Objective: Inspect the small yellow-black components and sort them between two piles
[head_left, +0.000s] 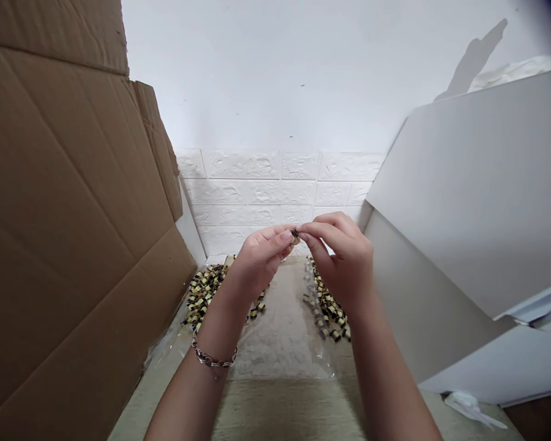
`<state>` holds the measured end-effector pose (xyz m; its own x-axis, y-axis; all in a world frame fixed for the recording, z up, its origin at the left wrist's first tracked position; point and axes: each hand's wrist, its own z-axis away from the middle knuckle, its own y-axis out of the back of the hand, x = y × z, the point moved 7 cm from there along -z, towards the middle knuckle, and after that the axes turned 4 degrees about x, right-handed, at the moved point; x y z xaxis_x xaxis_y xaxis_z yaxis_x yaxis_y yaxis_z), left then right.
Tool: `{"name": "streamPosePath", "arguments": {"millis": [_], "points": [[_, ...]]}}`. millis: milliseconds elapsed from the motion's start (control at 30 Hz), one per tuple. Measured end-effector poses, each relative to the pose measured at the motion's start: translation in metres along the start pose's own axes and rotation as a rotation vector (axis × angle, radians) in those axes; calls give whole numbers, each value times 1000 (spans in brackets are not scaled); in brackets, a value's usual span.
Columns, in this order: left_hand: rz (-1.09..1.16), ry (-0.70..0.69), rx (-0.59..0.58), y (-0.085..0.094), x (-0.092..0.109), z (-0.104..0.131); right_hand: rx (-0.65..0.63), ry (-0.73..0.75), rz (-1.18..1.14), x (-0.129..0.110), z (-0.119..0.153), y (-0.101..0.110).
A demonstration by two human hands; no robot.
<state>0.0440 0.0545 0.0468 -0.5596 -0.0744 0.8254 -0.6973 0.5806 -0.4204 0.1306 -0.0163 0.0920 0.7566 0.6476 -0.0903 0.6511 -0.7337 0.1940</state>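
Observation:
A small yellow and black part [294,236] is held up between both hands, above a clear plastic sheet [280,343]. My left hand [262,254] pinches it between thumb and fingers. My right hand [342,254] is closed too, its thumb and index fingertip pressed together at the part's right side. Beneath and behind my left hand lies a pile of similar yellow and black parts [206,291]. Another pile [333,312] lies at the right, partly hidden by my right hand.
Tall brown cardboard [64,214] stands along the left side. White panels [477,202] rise at the right. A white brick-patterned wall [257,191] closes off the back. Crumpled white plastic [471,407] lies at the lower right.

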Motion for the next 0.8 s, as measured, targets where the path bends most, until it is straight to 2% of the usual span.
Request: {"name": "streamPosePath", "arguments": {"millis": [333,433,567,800], "points": [[36,41,51,7,-9,-5,-83,35,49,7,1,-9],[144,126,23,8,-18,-5,-101,6,43,10,1,-9],[296,251,-43,3,-26,0,-61,-1,-21,6,-1,-1],[337,301,-63,-3,-26,4,-16,31,5,-3,-3,7]]}}
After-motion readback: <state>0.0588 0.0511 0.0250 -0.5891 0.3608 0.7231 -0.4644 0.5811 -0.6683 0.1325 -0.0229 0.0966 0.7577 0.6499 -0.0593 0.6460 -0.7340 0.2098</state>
